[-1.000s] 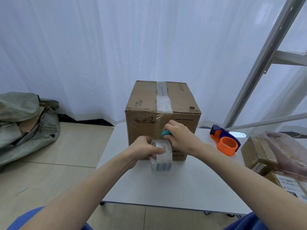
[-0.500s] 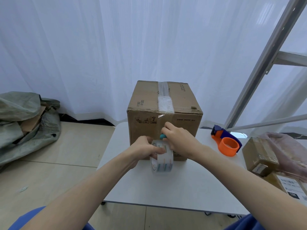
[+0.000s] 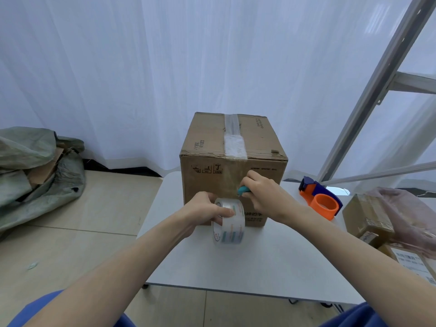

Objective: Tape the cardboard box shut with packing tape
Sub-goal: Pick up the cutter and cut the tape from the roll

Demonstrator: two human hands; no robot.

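1. Grey-green sack (image 3: 28,171): slumped on the tiled floor at far left, with brown cardboard scraps showing in its folds.
2. White table (image 3: 247,263): bears every item listed below.
3. Left hand (image 3: 203,211): fingers curled closed around the tape roll, thumb over its top edge.
4. Tape roll (image 3: 230,224): clear packing tape, standing on edge, touching the lower front face of the box.
5. Cardboard box (image 3: 207,185): upright at table centre, flaps closed; a clear tape strip (image 3: 233,140) runs along the top seam and down over the front edge.
6. Right hand (image 3: 266,197): closed on a small teal cutter (image 3: 243,190), whose tip meets the tape on the box front, just above the roll.
7. Orange and blue tape dispenser (image 3: 320,199): rests on the table, right of the box, apart from it.
8. Small parcels (image 3: 368,218): stacked at the far right, partly under a pinkish plastic bag (image 3: 408,213).
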